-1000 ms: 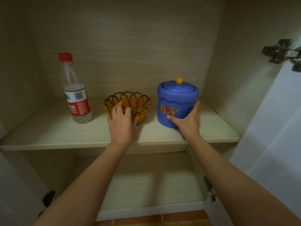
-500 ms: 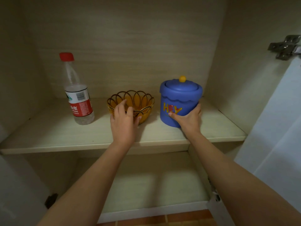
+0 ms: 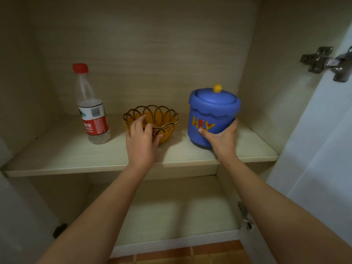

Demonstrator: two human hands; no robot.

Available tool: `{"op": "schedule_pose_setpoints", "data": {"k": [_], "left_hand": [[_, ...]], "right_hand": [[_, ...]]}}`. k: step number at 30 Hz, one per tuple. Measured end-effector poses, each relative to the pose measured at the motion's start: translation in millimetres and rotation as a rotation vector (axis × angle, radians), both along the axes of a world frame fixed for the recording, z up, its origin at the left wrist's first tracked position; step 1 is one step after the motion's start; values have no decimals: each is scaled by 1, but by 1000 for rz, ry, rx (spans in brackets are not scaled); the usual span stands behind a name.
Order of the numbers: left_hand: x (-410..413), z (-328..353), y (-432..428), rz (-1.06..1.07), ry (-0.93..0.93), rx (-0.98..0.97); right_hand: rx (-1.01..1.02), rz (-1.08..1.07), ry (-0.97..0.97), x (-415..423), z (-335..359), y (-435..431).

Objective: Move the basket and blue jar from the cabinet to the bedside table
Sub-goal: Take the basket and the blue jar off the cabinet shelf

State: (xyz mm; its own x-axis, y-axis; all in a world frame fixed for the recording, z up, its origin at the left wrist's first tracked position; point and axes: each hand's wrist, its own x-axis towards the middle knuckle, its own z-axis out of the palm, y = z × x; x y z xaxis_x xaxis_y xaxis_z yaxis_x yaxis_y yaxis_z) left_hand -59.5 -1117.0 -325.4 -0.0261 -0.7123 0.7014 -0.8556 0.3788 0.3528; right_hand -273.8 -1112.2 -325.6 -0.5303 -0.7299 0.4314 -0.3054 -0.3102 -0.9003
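A small orange wire basket (image 3: 162, 116) with a scalloped rim sits mid-shelf in the cabinet. My left hand (image 3: 142, 140) is on its near rim, fingers curled over the edge and into the bowl. To its right is the blue jar (image 3: 213, 111), lidded with a yellow knob and "HEY" on its side. My right hand (image 3: 222, 139) grips its lower part, thumb across the front; the jar tilts slightly and its base looks raised off the shelf.
A clear water bottle (image 3: 91, 109) with a red cap stands left of the basket on the pale wooden shelf (image 3: 76, 155). A lower shelf (image 3: 177, 212) lies beneath. The open white door (image 3: 323, 140) with a metal hinge (image 3: 327, 61) is at the right.
My left fingers have gone from resting on the basket's rim to curling over it. My right hand has tightened around the jar, which now tilts and sits slightly higher.
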Motion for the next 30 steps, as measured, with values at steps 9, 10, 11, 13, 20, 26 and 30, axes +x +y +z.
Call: {"op": "schedule_pose_setpoints", "data": {"k": [9, 10, 11, 13, 20, 26, 30], "left_hand": [[-4, 11, 30, -6, 21, -27], [-4, 12, 35, -4, 18, -26], [-4, 12, 40, -4, 12, -25], [-5, 14, 51, -9, -6, -18], [-13, 42, 92, -7, -22, 47], [-27, 83, 145, -14, -25, 110], [-31, 127, 192, 13, -23, 137]], "right_hand": [[-16, -29, 89, -13, 10, 46], [-4, -39, 90, -15, 10, 52], [8, -50, 87, -17, 11, 57], [25, -73, 73, -19, 15, 68], [39, -55, 9, -22, 50, 116], [100, -31, -27, -22, 93, 172], [157, 11, -49, -23, 131, 220]]}}
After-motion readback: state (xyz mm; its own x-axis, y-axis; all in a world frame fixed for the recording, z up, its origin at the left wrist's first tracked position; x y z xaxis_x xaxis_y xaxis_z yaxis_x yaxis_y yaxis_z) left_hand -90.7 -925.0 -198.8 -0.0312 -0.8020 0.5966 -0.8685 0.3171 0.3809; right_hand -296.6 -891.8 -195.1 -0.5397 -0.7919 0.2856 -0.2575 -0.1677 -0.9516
